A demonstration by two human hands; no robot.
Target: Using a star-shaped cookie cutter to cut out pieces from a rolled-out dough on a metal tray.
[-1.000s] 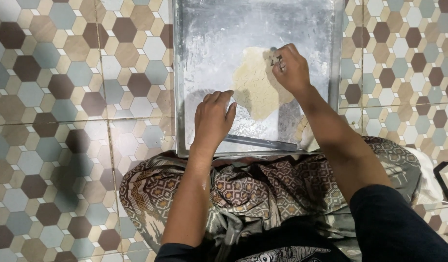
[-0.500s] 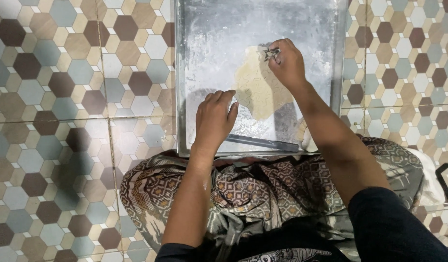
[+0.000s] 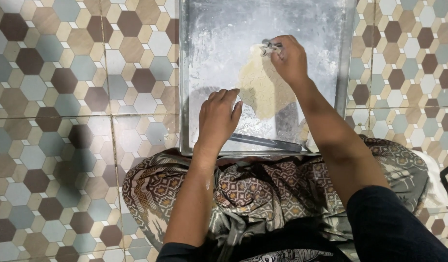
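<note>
A floured metal tray (image 3: 204, 29) lies on the tiled floor in front of my knees. A thin sheet of pale dough (image 3: 263, 90) is spread on it. My right hand (image 3: 289, 60) grips a small metal cutter (image 3: 270, 47) and presses it onto the far edge of the dough. My left hand (image 3: 216, 119) rests flat on the tray at the dough's near left edge, fingers together, holding nothing.
A long metal blade or scraper (image 3: 265, 142) lies along the tray's near edge. Hexagon-patterned floor tiles (image 3: 64, 97) surround the tray. My patterned cloth-covered lap (image 3: 263, 189) sits just below the tray.
My right hand with the cutter has shifted slightly along the far edge of the dough. The left hand has stayed in place.
</note>
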